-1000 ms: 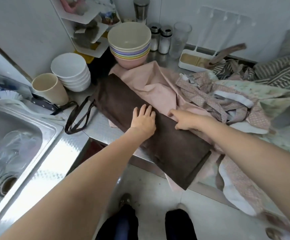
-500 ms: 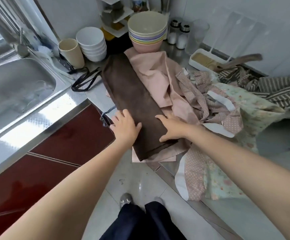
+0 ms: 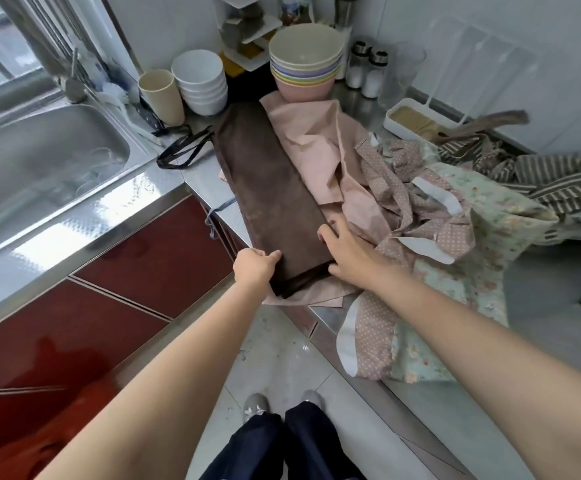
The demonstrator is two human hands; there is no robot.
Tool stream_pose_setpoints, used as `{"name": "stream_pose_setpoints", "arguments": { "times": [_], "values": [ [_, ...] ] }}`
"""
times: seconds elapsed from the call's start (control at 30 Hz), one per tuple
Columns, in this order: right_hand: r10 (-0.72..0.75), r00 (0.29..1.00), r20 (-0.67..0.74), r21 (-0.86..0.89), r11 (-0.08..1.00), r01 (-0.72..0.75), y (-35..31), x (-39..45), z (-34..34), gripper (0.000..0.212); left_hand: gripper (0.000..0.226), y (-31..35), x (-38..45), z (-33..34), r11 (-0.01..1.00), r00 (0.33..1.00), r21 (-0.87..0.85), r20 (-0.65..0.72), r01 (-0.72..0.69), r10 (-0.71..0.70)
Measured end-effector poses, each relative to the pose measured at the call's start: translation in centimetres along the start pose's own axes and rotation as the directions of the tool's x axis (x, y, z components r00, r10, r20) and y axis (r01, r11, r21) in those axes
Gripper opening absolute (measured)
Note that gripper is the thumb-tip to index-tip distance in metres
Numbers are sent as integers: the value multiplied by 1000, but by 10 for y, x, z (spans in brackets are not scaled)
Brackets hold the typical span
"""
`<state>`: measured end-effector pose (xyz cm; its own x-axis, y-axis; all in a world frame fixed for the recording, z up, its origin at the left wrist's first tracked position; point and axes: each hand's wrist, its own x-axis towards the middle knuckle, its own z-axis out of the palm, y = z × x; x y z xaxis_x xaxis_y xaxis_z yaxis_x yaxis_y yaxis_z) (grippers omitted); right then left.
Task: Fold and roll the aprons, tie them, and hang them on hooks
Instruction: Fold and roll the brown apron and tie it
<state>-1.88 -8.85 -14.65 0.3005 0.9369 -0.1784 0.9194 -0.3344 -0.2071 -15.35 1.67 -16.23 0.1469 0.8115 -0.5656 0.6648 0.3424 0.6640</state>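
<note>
**Starting the roll at the near end of the brown apron**

The brown apron (image 3: 271,199) lies folded into a long narrow strip on the steel bench (image 3: 209,188), running away from the person toward the stacked coloured bowls (image 3: 305,69). It rests on top of a pink apron (image 3: 320,140), and its near end hangs just over the bench edge. Both hands are at that near end. The left hand (image 3: 252,268) has its grip closed on the left corner, thumb on top and fingers curled under the cloth. The right hand (image 3: 346,254) lies at the right corner with fingers spread against the edge and thumb tucked low; its grip looks loose, more pressing than pinching.

The step in hand appears to be the first turn of the roll. To do it well, both corners should lift together so the end turns over square to the strip's long edges. The first turn wants to be tight and small, since a slack core gives a floppy roll. The pink apron beneath may drag along, so only brown cloth should be in the fingers. The dark straps (image 3: 185,150) lie at the far end, left of the strip, and should stay free for tying.
</note>
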Motion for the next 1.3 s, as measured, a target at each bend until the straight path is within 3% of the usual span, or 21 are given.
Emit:
{"name": "stream_pose_setpoints", "arguments": {
  "times": [0.17, 0.3, 0.37, 0.5, 0.63, 0.7, 0.77, 0.87, 0.97, 1.0, 1.1, 1.2, 1.27, 1.3],
  "values": [
    [-1, 987, -163, -285, 957, -46, -13, -5, 1, 35, 39, 1, -12, 5, 994, 989, -110, -147, -14, -2],
    [-87, 946, -313, -352, 935, -31, -9, 2, 8, 18, 31, -6, -17, 11, 972, 977, -231, -212, -28, -22],
    [-80, 951, -298, -359, 933, -34, -7, 1, 11, 17, 24, -14, -20, 16, 978, 977, -205, -214, -38, -7],
    [-49, 984, -172, -278, 960, -1, -1, -2, 27, 42, 27, -25, -22, 22, 995, 986, -80, -160, -60, 46],
    [-65, 993, -95, -284, 958, 35, 3, -2, 29, 51, 29, -24, -20, 20, 996, 992, -54, -104, -77, 71],
    [-34, 999, 18, -287, 957, 38, 0, -2, 19, 45, 22, -26, -23, 19, 983, 980, 40, -84, -179, 182],
    [36, 982, 183, -57, 998, -26, 11, 5, 21, 32, 14, -26, -30, 18, 938, 944, 156, -67, -310, 324],
    [113, 914, 390, 312, 918, -247, 17, 14, 10, 26, 35, -24, -39, 21, 870, 901, 264, -14, -416, 434],
    [164, 882, 442, 619, 656, -432, 16, 21, -2, 27, 45, -27, -41, 22, 794, 863, 364, 60, -487, 502],
    [190, 901, 390, 643, 645, -414, 17, 23, -3, 23, 47, -28, -40, 22, 752, 844, 411, 88, -515, 529],
    [166, 932, 322, 524, 789, -321, 20, 27, -1, 24, 57, -33, -35, 21, 617, 814, 574, 169, -539, 555],
    [95, 930, 354, 411, 878, -246, 20, 29, -6, 39, 58, -46, -25, 13, 273, 635, 765, 221, -583, 740],
    [32, 944, 330, 285, 949, -132, 19, 30, -11, 45, 59, -55, -19, 8, 86, 594, 840, 303, -536, 745],
    [-14, 945, 327, 225, 972, -63, 20, 31, -12, 47, 56, -56, -18, 6, 46, 600, 839, 348, -542, 721]
  ]
}}
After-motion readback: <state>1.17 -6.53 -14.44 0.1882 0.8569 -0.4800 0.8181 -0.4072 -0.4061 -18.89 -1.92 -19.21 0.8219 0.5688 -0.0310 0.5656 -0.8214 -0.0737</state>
